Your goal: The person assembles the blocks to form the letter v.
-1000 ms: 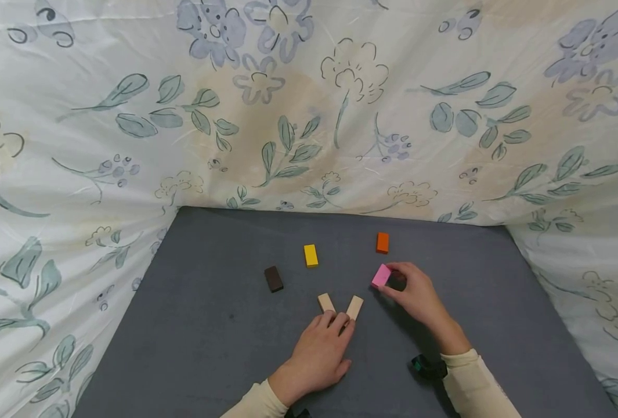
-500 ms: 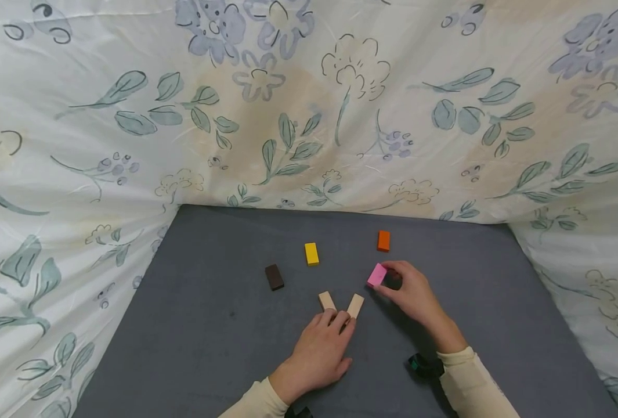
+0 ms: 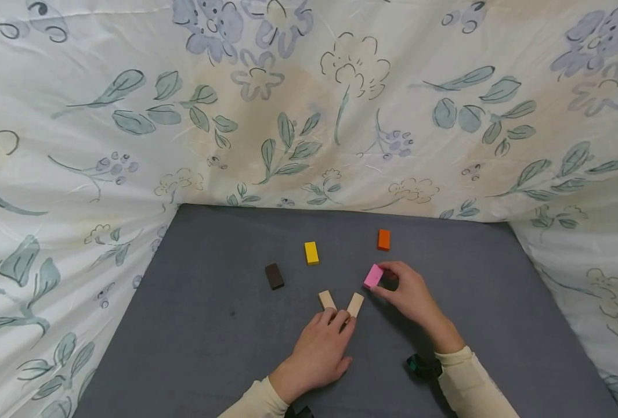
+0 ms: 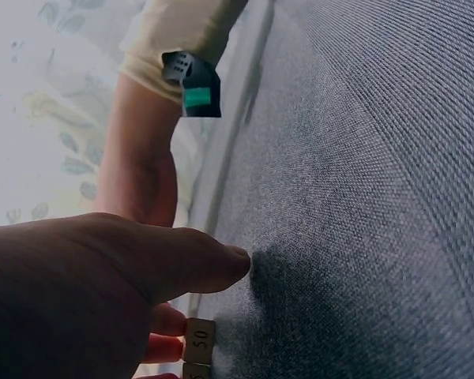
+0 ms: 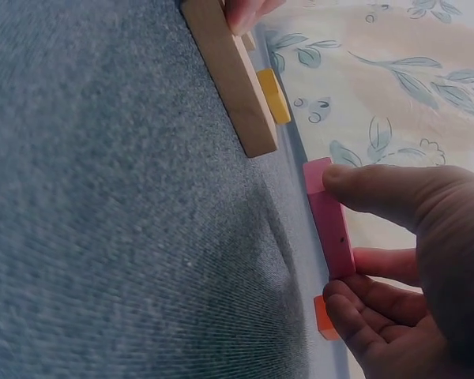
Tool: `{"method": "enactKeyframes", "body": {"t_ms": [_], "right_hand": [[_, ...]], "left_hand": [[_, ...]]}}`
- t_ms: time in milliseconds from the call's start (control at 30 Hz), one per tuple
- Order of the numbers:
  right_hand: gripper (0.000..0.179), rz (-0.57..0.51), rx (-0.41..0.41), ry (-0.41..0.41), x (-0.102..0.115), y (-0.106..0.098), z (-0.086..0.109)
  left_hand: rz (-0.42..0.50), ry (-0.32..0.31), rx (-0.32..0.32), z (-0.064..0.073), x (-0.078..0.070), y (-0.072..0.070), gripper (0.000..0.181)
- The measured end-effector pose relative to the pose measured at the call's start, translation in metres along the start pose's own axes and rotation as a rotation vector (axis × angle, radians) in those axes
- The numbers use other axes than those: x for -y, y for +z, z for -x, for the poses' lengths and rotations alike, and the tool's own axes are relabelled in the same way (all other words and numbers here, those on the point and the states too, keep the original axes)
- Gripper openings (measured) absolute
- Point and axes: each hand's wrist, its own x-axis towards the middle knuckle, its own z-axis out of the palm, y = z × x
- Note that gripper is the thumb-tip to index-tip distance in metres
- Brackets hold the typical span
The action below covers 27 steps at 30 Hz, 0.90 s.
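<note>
My right hand (image 3: 413,299) pinches a pink wooden block (image 3: 373,276) between thumb and fingers. Seen from the right wrist, the thumb (image 5: 371,185) is on one end of that block and the fingers are at the other. The fingertips of my left hand (image 3: 316,351) rest on the near ends of two plain wooden blocks, one on the left (image 3: 326,299) and one on the right (image 3: 356,304). These two spread apart like a V, their near ends hidden under the fingers. In the left wrist view, a block end (image 4: 199,340) bears the number 50.
A dark brown block (image 3: 274,276), a yellow block (image 3: 311,253) and an orange block (image 3: 383,240) lie farther back on the grey tabletop (image 3: 209,348). Floral cloth (image 3: 288,145) hangs behind and at both sides of it.
My right hand has shifted a little to the left with the pink block, bringing it nearer the right plain block. The left hand and the other blocks have stayed in place.
</note>
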Motion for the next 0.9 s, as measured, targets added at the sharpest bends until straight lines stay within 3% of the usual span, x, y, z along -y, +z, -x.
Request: {"method": "enactKeyframes", "body": {"t_ms": [900], "right_hand": [[0.059, -0.012, 0.020, 0.010, 0.000, 0.016, 0.001]], "left_hand": [[-0.009, 0.007, -0.023, 0.002, 0.001, 0.002, 0.069]]}}
